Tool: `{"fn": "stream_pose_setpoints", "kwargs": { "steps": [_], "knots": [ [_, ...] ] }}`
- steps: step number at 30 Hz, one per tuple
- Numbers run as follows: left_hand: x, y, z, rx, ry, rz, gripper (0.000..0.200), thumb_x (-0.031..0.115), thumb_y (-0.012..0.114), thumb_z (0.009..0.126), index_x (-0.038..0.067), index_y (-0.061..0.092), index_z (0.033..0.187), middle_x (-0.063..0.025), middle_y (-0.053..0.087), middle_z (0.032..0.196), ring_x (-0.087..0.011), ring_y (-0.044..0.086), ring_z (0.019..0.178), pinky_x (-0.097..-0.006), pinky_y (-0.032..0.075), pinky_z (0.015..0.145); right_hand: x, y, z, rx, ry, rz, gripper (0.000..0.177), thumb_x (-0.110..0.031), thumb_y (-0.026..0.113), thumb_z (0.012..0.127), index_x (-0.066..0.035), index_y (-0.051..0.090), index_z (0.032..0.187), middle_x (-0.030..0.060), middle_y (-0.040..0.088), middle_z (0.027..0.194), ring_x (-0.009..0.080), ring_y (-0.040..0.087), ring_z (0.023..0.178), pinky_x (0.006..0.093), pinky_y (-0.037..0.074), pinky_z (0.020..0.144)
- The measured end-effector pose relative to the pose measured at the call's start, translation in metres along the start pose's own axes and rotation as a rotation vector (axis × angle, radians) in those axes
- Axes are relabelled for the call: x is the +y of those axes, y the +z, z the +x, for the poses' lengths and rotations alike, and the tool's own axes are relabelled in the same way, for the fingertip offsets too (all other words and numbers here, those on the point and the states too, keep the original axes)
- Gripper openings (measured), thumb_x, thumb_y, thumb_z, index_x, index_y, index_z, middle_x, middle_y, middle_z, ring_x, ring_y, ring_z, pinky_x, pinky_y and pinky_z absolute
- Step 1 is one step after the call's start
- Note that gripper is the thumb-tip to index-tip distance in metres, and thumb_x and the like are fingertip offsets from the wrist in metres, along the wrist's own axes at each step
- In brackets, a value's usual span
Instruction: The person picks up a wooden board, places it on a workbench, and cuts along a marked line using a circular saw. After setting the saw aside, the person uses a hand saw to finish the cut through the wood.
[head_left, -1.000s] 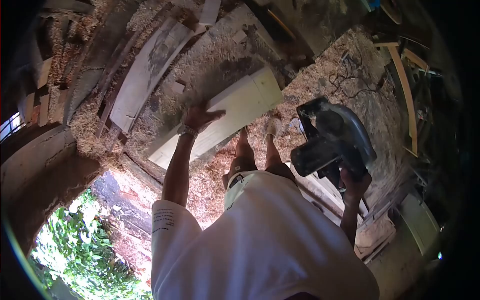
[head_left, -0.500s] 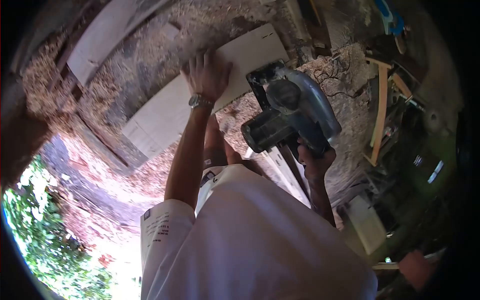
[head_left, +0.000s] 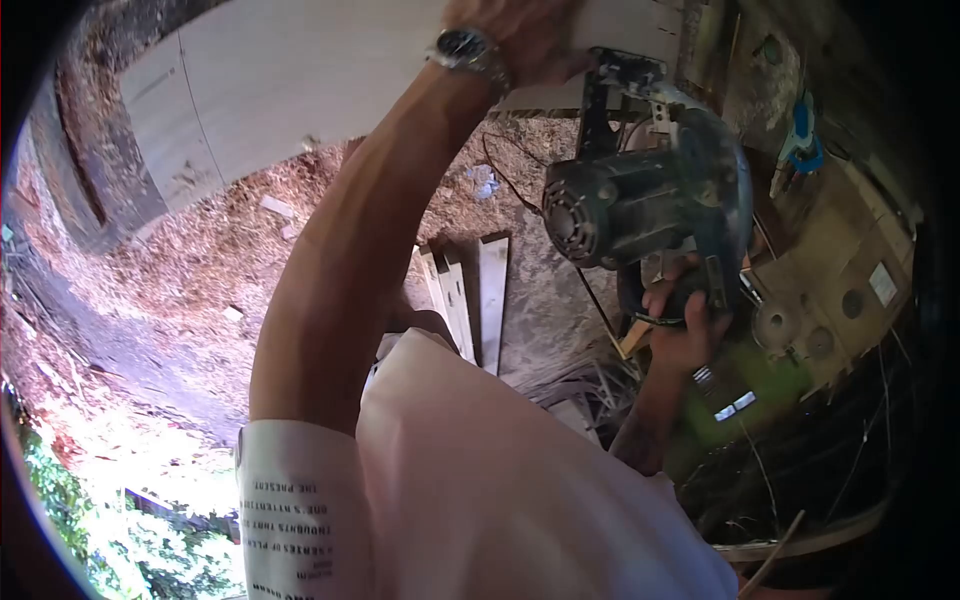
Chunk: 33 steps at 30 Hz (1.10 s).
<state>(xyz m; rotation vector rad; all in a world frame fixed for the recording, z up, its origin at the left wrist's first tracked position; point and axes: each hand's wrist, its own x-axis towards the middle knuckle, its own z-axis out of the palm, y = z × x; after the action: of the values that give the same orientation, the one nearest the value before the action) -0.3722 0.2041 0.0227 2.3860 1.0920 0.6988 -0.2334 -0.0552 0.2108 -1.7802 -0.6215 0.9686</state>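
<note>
Fingers [head_left: 695,311] (right hand [head_left: 686,343]) around saw [head_left: 640,205]

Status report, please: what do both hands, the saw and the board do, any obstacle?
Left hand on board, blurred. Right hand grips circular saw, base plate at board's edge. Possible obstacle: left hand, close to saw.

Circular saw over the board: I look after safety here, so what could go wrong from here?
The left hand is on the board, close to the front of the circular saw; a slip might bring the two together. Only the right hand holds the saw, so a kick could be hard to check. What looks like a cord runs beneath the saw and might snag.
</note>
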Motion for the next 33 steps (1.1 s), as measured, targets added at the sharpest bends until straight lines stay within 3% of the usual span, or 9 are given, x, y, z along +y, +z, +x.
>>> {"fn": "stream_pose_setpoints", "kwargs": {
  "steps": [5, 11, 16, 20, 33],
  "knots": [
    [0.001, -0.011, 0.001, -0.104, -0.054, -0.03, 0.088, 0.055, 0.073, 0.073, 0.009, 0.048, 0.143, -0.0153, 0.057, 0.129, -0.0328, 0.045, 0.13, -0.0555, 0.023, 0.117, -0.006, 0.006, 0.006, -0.015, 0.043, -0.088, 0.031, -0.002, 0.064, 0.086, 0.004, 0.054, 0.115, 0.0124, 0.057, 0.085, 0.0159, 0.051, 0.049, 0.033, 0.049, 0.052],
    [0.001, 0.006, 0.003, -0.073, -0.062, 0.025, 0.084, 0.052, 0.071, 0.074, 0.009, 0.049, 0.142, -0.0156, 0.058, 0.129, -0.0318, 0.047, 0.129, -0.0553, 0.025, 0.115, -0.009, 0.02, 0.004, 0.074, 0.078, -0.126, 0.019, 0.0, 0.056, 0.088, 0.001, 0.053, 0.107, 0.0089, 0.054, 0.077, 0.0145, 0.048, 0.045, 0.0337, 0.047, 0.049],
    [0.005, -0.017, 0.006, -0.187, -0.087, -0.042, 0.084, 0.049, 0.073, 0.072, 0.01, 0.049, 0.143, -0.0162, 0.057, 0.131, -0.0314, 0.048, 0.129, -0.0545, 0.03, 0.112, -0.011, 0.024, 0.002, 0.158, 0.105, -0.143, 0.019, 0.001, 0.055, 0.088, 0.0, 0.053, 0.107, 0.0082, 0.052, 0.075, 0.0151, 0.048, 0.045, 0.0342, 0.047, 0.05],
    [0.005, -0.017, 0.004, -0.128, -0.067, -0.03, 0.084, 0.048, 0.074, 0.072, 0.01, 0.049, 0.142, -0.0157, 0.058, 0.13, -0.0306, 0.049, 0.127, -0.0537, 0.032, 0.111, -0.008, 0.01, 0.002, 0.113, 0.126, -0.073, 0.031, 0.011, 0.053, 0.082, 0.002, 0.05, 0.112, 0.0102, 0.054, 0.091, 0.0162, 0.049, 0.048, 0.0353, 0.048, 0.051],
    [0.001, -0.001, 0.001, -0.012, -0.05, -0.044, 0.078, 0.048, 0.074, 0.072, 0.012, 0.054, 0.138, -0.0125, 0.06, 0.124, -0.0279, 0.051, 0.123, -0.0529, 0.03, 0.113, -0.013, 0.016, 0.004, 0.124, 0.136, -0.075, 0.031, 0.009, 0.052, 0.083, 0.001, 0.051, 0.113, 0.0084, 0.053, 0.093, 0.0164, 0.049, 0.05, 0.0363, 0.046, 0.053]
  ]
}}
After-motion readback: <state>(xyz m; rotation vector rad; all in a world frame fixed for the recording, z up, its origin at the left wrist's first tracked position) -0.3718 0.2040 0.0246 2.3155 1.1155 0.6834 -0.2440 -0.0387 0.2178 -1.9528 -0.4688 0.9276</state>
